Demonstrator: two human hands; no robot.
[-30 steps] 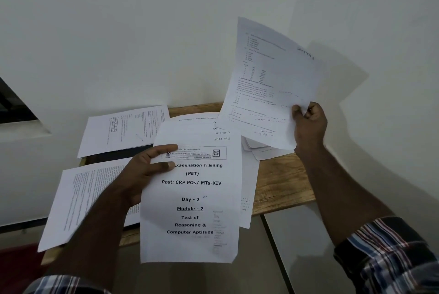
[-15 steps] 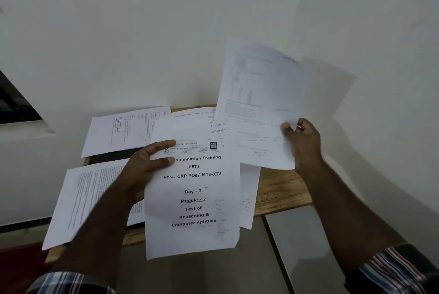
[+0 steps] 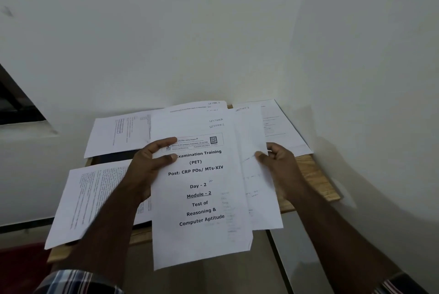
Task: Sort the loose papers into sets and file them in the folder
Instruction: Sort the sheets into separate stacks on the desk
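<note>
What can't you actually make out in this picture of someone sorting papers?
Head view only:
- The folder: not identifiable; a dark strip shows between sheets, mostly covered.
- Start of the cover sheet's title line: hidden by the left hand.
- Print on the sheet held by the right hand: blurred.
- Text on the table's left sheets: too small to read.
</note>
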